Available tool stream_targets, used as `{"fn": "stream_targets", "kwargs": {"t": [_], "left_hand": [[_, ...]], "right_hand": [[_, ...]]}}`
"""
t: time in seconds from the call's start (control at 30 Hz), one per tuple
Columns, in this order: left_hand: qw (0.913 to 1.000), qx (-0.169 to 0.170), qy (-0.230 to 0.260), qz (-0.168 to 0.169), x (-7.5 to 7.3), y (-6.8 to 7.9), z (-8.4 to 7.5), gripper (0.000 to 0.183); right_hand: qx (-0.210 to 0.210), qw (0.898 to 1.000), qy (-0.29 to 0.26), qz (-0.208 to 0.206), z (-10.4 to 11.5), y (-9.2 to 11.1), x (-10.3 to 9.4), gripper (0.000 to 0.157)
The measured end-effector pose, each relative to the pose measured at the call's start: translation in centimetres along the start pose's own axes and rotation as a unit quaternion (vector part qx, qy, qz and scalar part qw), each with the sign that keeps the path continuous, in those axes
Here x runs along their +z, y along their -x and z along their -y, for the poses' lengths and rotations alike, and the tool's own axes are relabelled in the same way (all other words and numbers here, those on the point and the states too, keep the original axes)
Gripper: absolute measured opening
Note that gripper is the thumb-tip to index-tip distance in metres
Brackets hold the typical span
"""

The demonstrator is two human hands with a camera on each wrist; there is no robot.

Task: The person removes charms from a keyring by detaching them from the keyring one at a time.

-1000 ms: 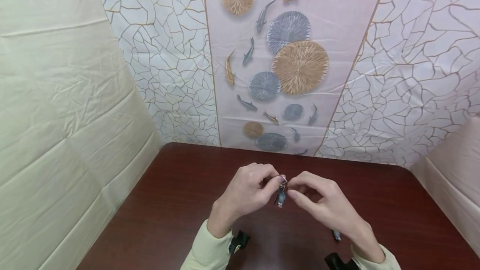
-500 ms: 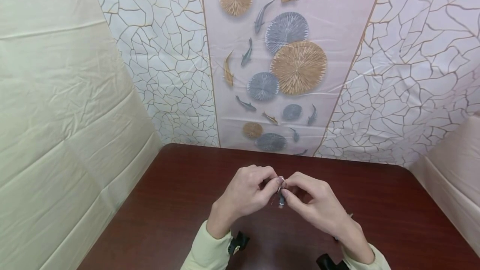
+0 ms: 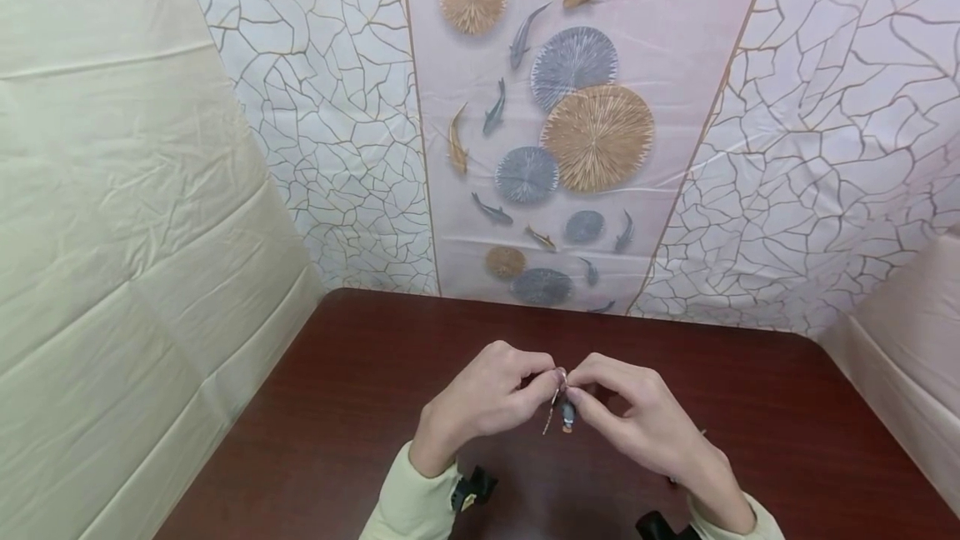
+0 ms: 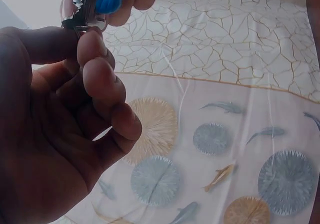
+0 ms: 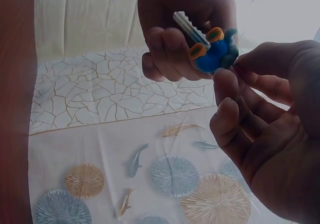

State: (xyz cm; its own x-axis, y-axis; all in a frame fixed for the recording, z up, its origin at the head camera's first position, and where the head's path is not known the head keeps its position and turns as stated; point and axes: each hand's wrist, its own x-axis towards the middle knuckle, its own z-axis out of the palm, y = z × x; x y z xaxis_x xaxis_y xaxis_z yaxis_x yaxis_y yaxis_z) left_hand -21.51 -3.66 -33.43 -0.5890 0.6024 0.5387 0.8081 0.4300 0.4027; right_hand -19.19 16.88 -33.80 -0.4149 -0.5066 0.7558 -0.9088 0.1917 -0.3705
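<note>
Both hands meet over the table, working on a silver key [image 3: 551, 415] and a small blue figurine keychain [image 3: 567, 417]. My left hand [image 3: 480, 402] pinches the key by its head, with the toothed blade pointing down. From the right, my right hand [image 3: 637, 415] pinches the keychain at its top end between thumb and forefinger. In the right wrist view the figurine [image 5: 212, 57] shows orange feet, and the key blade [image 5: 191, 29] lies beside it. The left wrist view shows the key's teeth [image 4: 82, 7] just above the left fingertips. The joining ring is mostly hidden by fingers.
A dark red-brown wooden table [image 3: 315, 440] lies beneath the hands. Another small object [image 3: 702, 432] is mostly hidden under the right forearm. Patterned cloth [image 3: 525, 148] hangs behind the table, and pale cloth [image 3: 150, 273] covers the left side.
My right hand has moved left to the keychain and closed its fingertips on it. Both hands are slightly lower now, and the key blade shows more clearly beside the figurine.
</note>
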Motion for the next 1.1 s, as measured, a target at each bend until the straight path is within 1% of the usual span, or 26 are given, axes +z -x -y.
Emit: {"fn": "stream_targets", "kwargs": {"t": [0.13, 0.23, 0.43, 0.6, 0.77, 0.87, 1.03, 1.1], "left_hand": [[0.9993, -0.008, 0.024, 0.026, -0.16, 0.09, -0.07, 0.028], [0.9987, -0.008, 0.034, 0.036, -0.18, 0.16, -0.10, 0.029], [0.9987, -0.004, 0.034, 0.038, -0.12, 0.21, -0.07, 0.030], [0.9991, -0.004, 0.024, 0.035, -0.26, 0.14, -0.12, 0.030], [0.9995, -0.006, 0.021, 0.023, -0.39, 0.13, -0.03, 0.028], [0.9997, 0.003, 0.020, 0.010, -0.43, 0.15, 0.01, 0.026], [0.9992, 0.038, 0.004, -0.013, -0.28, 0.09, 0.02, 0.025], [0.9985, 0.049, 0.001, -0.026, -0.16, 0.03, 0.03, 0.021]], "right_hand": [[-0.007, 1.000, -0.028, 0.006, 0.25, -0.12, 0.08, 0.038], [-0.010, 0.999, -0.041, 0.007, 0.55, -0.27, 0.14, 0.039], [-0.003, 0.999, -0.052, 0.008, 0.76, -0.25, 0.25, 0.040], [0.001, 0.999, -0.043, 0.004, 0.52, -0.05, 0.43, 0.038], [-0.003, 0.999, -0.038, -0.015, 0.35, -0.09, 0.74, 0.037], [-0.007, 0.999, -0.037, -0.028, 0.45, -0.21, 0.87, 0.038], [-0.006, 0.998, -0.039, -0.039, 0.59, -0.37, 0.83, 0.037], [-0.007, 0.998, -0.042, -0.039, 0.59, -0.40, 0.68, 0.037]]}}
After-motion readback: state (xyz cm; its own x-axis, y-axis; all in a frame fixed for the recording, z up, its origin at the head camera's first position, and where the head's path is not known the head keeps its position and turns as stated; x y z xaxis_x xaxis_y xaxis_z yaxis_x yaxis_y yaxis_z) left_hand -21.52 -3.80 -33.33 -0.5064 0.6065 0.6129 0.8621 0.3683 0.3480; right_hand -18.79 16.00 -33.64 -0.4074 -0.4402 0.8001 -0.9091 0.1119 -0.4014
